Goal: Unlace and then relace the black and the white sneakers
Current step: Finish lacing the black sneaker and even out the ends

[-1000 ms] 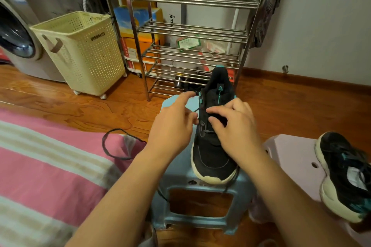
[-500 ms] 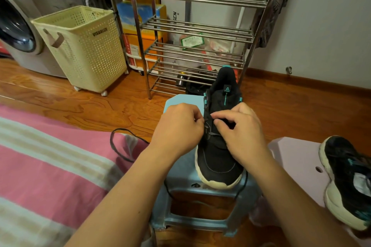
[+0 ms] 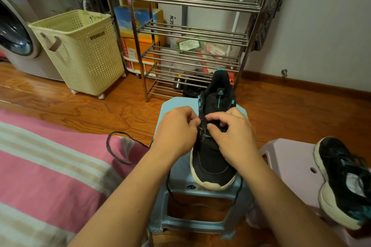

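A black sneaker with a cream sole and teal trim stands on a light blue stool, toe toward me. My left hand is curled at the shoe's left eyelets and pinches the black lace. My right hand lies over the tongue, its fingers bent and pinching the lace at the middle eyelets. The loose lace loops left onto the pink bedding and hangs down both sides of the stool. A second black sneaker lies on a pale pink stool at the right.
A pink and white striped bed cover fills the lower left. Behind the stool stands a metal shoe rack, with a cream laundry basket and a washing machine to its left. The floor is wooden.
My left hand went from an extended finger to a curled pinch at the left eyelets. Both hands have closed in on the lace over the shoe's middle.
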Tool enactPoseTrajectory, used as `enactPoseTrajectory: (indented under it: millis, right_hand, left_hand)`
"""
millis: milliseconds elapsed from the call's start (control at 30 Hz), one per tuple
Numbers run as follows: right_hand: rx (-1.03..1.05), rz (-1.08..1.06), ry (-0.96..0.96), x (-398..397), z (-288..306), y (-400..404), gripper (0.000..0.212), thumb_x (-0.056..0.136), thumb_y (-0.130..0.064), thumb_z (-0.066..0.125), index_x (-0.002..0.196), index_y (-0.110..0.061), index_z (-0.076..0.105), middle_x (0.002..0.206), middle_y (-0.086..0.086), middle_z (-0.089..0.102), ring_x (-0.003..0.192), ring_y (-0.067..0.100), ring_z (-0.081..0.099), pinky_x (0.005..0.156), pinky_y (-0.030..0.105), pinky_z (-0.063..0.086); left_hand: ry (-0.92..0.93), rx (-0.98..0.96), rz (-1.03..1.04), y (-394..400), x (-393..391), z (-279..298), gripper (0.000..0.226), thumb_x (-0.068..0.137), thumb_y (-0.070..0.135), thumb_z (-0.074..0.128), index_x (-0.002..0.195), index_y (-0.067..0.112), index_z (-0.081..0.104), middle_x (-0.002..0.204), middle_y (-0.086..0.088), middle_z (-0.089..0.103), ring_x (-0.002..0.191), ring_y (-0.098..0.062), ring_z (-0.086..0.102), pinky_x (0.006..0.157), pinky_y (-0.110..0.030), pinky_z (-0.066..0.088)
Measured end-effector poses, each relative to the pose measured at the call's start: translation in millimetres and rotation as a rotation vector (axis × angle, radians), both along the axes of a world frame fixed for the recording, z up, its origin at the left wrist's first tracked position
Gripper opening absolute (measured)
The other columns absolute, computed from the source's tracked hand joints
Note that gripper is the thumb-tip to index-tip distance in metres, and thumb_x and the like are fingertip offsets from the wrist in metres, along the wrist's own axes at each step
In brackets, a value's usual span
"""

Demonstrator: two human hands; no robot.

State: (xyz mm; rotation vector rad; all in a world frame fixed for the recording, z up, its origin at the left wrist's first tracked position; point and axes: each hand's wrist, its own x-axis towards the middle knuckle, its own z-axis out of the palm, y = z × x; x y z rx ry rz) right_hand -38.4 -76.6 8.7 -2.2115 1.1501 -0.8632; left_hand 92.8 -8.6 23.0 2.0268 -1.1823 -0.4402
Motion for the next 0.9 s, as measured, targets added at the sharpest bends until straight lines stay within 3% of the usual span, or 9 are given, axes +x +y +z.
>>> enactPoseTrajectory:
  millis: [133, 267, 433, 633, 700, 767, 833, 900]
  right_hand:
    - [0.007, -0.002, -0.01, 0, -1, 0, 0.022, 0.09, -0.02, 0.071, 0.109, -0.032, 0.074, 0.085, -0.012, 0.044, 0.093, 0.015, 0.049, 0.072, 0.019, 0.039]
    - [0.019, -0.022, -0.021, 1, -1, 2, 0.024, 0.091, -0.02, 0.071, 0.112, -0.031, 0.075, 0.084, -0.013, 0.044, 0.093, 0.016, 0.051, 0.073, 0.025, 0.04]
    - [0.03, -0.093, 0.017, 6, 6, 0, 0.008, 0.091, -0.025, 0.072, 0.094, -0.03, 0.077, 0.08, -0.013, 0.044, 0.085, 0.009, 0.048, 0.061, 0.016, 0.029]
    - [0.022, -0.081, 0.103, -1, 15, 2, 0.017, 0.1, -0.017, 0.053, 0.088, -0.028, 0.059, 0.094, -0.012, 0.055, 0.084, 0.008, 0.052, 0.066, 0.016, 0.036]
    - [0.24, -0.101, -0.098, -16, 25, -2, 0.017, 0.104, -0.015, 0.047, 0.094, -0.025, 0.056, 0.095, -0.009, 0.065, 0.082, 0.008, 0.065, 0.07, 0.024, 0.051]
    - [0.507, -0.14, -0.441, -35, 33, -8, 0.015, 0.107, -0.01, 0.039, 0.105, -0.015, 0.053, 0.099, 0.005, 0.071, 0.082, 0.015, 0.074, 0.075, 0.036, 0.061]
    - [0.642, -0.204, -0.644, -53, 34, -14, 0.015, 0.108, -0.01, 0.034, 0.111, -0.01, 0.05, 0.104, 0.015, 0.072, 0.086, 0.021, 0.076, 0.078, 0.043, 0.063]
    - [0.716, -0.236, -0.719, -64, 31, -18, 0.016, 0.109, -0.011, 0.034, 0.113, -0.009, 0.049, 0.106, 0.018, 0.072, 0.09, 0.025, 0.076, 0.08, 0.046, 0.062]
  left_hand:
    - [-0.207, -0.052, -0.009, -3, -2, -2, 0.01, 0.099, 0.026, 0.064, 0.095, 0.022, 0.072, 0.091, 0.008, 0.063, 0.085, -0.014, 0.06, 0.071, -0.029, 0.045]
    - [-0.11, -0.127, -0.056, -1, 2, -7, 0.009, 0.097, 0.024, 0.068, 0.094, 0.02, 0.075, 0.093, 0.007, 0.065, 0.086, -0.013, 0.06, 0.077, -0.027, 0.048]
    - [-0.033, -0.123, -0.104, 2, 0, -7, 0.012, 0.099, 0.034, 0.063, 0.094, 0.025, 0.068, 0.087, 0.008, 0.063, 0.081, -0.006, 0.058, 0.066, -0.018, 0.04]
    - [-0.04, -0.027, -0.1, 8, 2, -4, 0.025, 0.092, 0.046, 0.069, 0.105, 0.026, 0.062, 0.085, 0.008, 0.061, 0.077, -0.005, 0.056, 0.06, -0.017, 0.038]
    - [0.036, -0.006, -0.083, 9, 3, -1, 0.025, 0.09, 0.046, 0.071, 0.103, 0.026, 0.064, 0.083, 0.007, 0.062, 0.076, -0.007, 0.058, 0.058, -0.017, 0.038]
    - [0.087, 0.027, -0.078, 10, 1, 1, 0.025, 0.091, 0.046, 0.071, 0.105, 0.027, 0.062, 0.08, 0.007, 0.064, 0.072, -0.006, 0.06, 0.054, -0.013, 0.037]
    - [0.16, 0.076, -0.059, 15, 0, 4, 0.026, 0.093, 0.044, 0.069, 0.11, 0.028, 0.058, 0.078, 0.005, 0.063, 0.063, -0.006, 0.057, 0.049, -0.012, 0.037]
    - [0.415, 0.104, -0.039, 32, -4, 12, 0.028, 0.096, 0.033, 0.069, 0.119, 0.026, 0.054, 0.068, 0.0, 0.06, 0.052, -0.015, 0.054, 0.046, -0.025, 0.042]
